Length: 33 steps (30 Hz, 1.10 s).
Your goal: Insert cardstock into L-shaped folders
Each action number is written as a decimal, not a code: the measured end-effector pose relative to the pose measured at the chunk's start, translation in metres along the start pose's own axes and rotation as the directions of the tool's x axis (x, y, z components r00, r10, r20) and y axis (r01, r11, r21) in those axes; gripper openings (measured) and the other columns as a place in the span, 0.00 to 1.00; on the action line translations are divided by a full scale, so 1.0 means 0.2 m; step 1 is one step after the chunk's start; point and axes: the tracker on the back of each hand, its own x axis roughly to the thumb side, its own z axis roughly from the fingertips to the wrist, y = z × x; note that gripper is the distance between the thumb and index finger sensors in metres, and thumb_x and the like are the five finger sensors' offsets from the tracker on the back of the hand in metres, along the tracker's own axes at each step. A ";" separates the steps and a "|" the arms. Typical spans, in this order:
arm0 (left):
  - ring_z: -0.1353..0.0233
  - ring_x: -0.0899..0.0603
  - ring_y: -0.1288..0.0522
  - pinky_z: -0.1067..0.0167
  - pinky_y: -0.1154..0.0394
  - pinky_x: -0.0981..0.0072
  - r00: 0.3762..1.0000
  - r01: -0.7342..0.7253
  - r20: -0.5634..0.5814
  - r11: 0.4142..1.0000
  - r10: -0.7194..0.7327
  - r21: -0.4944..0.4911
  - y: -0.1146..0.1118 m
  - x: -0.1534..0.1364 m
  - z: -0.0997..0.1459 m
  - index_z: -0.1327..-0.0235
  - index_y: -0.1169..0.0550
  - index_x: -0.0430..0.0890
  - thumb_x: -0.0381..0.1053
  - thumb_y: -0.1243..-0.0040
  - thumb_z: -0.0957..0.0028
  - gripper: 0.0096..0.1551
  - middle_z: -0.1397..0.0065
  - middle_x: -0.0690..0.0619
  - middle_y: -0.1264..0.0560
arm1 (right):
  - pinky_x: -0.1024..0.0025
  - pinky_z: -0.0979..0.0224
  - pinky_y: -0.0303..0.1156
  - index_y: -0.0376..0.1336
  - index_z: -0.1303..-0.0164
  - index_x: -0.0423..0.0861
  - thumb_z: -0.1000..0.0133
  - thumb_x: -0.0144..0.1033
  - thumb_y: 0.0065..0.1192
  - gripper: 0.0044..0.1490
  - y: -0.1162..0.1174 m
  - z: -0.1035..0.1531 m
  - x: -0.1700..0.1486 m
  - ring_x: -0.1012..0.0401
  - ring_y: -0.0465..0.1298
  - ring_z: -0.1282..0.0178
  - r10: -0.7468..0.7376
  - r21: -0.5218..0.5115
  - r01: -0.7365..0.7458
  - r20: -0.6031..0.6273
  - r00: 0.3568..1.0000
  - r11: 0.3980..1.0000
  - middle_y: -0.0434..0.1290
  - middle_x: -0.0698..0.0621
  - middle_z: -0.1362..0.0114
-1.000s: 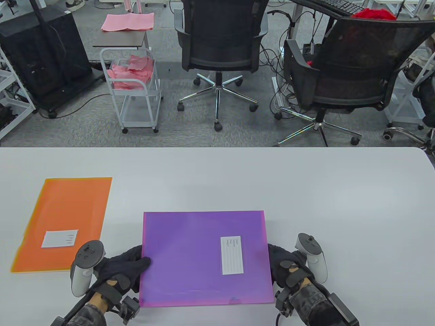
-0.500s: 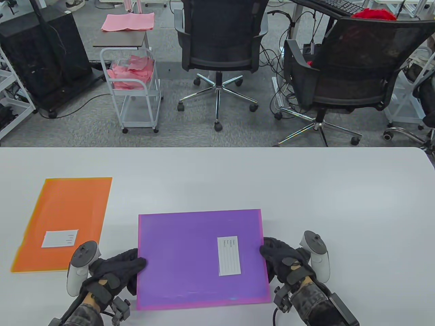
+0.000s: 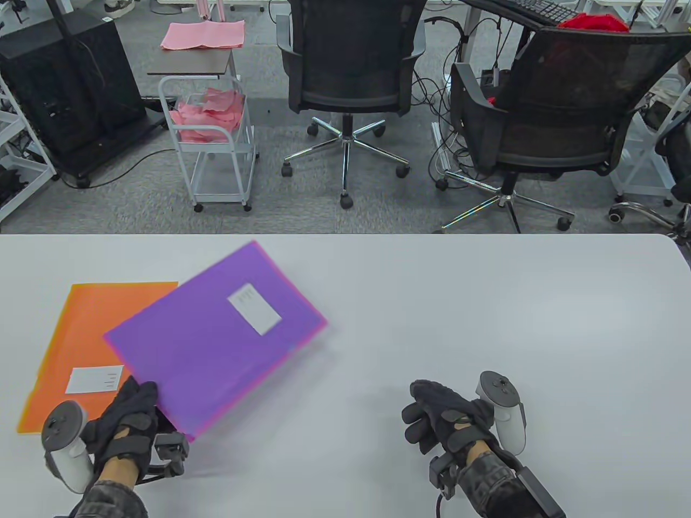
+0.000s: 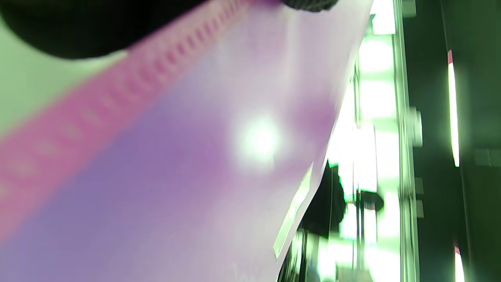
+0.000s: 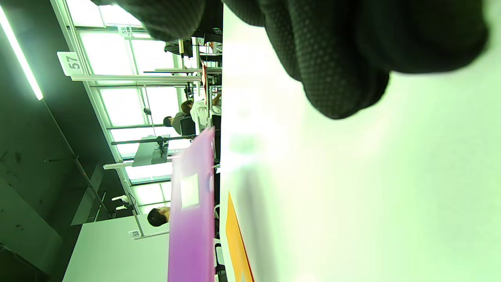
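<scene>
One hand only on the purple folder [image 3: 216,337]: left hand [image 3: 127,418] grips its near corner, lifted over the orange folder [image 3: 94,334]; right hand [image 3: 445,418] loosely curled, holding nothing.

The purple folder [image 3: 216,337] is a translucent violet sleeve with pink edges and a white label [image 3: 254,308] near its far end. It is turned diagonally and lifted off the bench [image 3: 486,324], its near corner gripped by the left hand [image 3: 127,426], well apart from the right hand [image 3: 445,418]. The orange folder [image 3: 86,334], with its own white label [image 3: 95,379], lies flat just beyond the left hand, and the purple one overlaps its right part.
</scene>
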 end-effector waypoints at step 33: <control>0.32 0.31 0.23 0.46 0.23 0.41 0.938 -0.233 -0.180 0.923 0.296 0.305 0.20 -0.11 0.02 0.29 0.63 0.37 0.62 0.52 0.43 0.51 0.25 0.34 0.43 | 0.61 0.63 0.79 0.48 0.36 0.34 0.46 0.53 0.52 0.43 0.03 0.00 0.00 0.47 0.79 0.59 0.031 0.045 -0.030 -0.035 0.999 0.999 0.69 0.30 0.44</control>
